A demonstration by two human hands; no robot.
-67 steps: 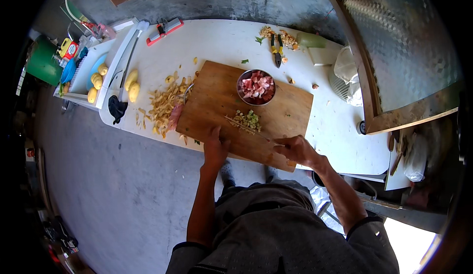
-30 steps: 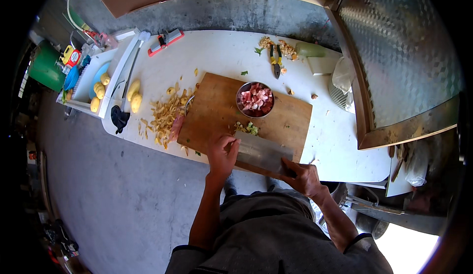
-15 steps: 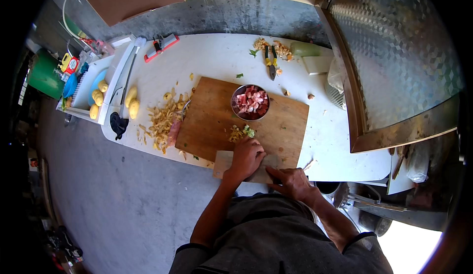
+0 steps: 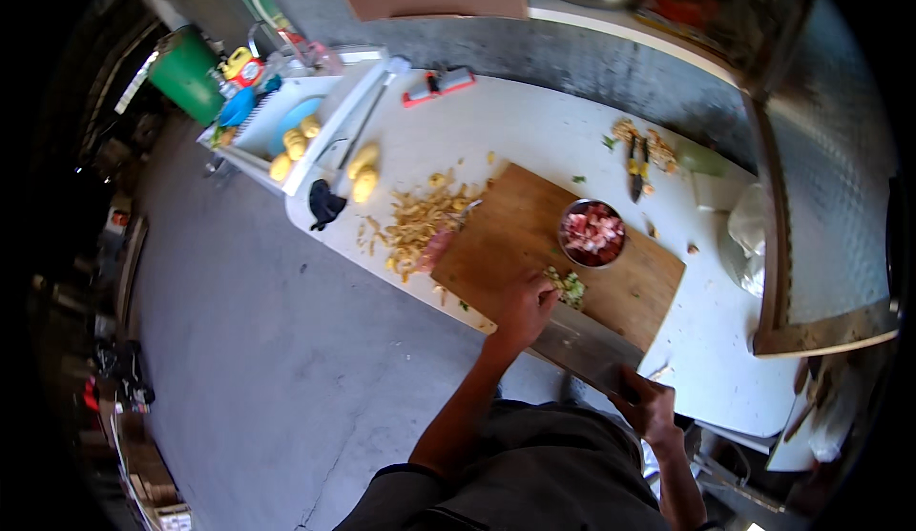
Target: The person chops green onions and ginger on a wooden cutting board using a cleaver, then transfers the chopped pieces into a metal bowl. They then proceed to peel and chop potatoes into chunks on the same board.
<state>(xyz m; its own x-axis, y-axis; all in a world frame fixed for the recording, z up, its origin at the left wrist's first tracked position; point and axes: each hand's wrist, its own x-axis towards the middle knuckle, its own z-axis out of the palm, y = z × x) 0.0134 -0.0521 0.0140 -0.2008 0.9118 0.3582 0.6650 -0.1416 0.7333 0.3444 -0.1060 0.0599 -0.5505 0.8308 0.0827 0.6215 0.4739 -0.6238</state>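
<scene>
The cleaver [image 4: 584, 342] – a broad, dull-grey rectangular blade – slants along the near edge of the cutting board [image 4: 506, 211], beside a pale-green chopped heap [image 4: 570, 288]. The right hand [image 4: 649, 405] grasps its handle; the left hand [image 4: 525, 315] curls at the blade's left end – grip unclear. Bare wood spans the board's far-left corner.

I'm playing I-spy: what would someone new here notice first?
Probably the pinkish-red meat in a round bowl on the wooden board. Next, perhaps, the big cleaver in the person's right hand, at the board's near edge. Left of the board, a messy heap of yellowish peelings spreads over the white table.
</scene>
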